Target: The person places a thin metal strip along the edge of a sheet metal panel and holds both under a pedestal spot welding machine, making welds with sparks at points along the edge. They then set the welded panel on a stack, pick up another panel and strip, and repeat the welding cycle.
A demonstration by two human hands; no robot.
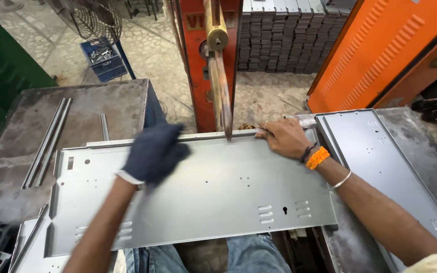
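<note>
Hands: two | gloved left hand (154, 152) flat, bare right hand (285, 137) gripping one panel (213, 192) edge

The gloved left hand (154, 151) is motion-blurred; beside the right hand (285, 137), another panel (380, 162) runs out of view.

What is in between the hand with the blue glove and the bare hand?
In the head view, the welder's copper rod tip comes down between the gloved left hand and the bare right hand, onto the far edge of the grey metal panel.
</note>
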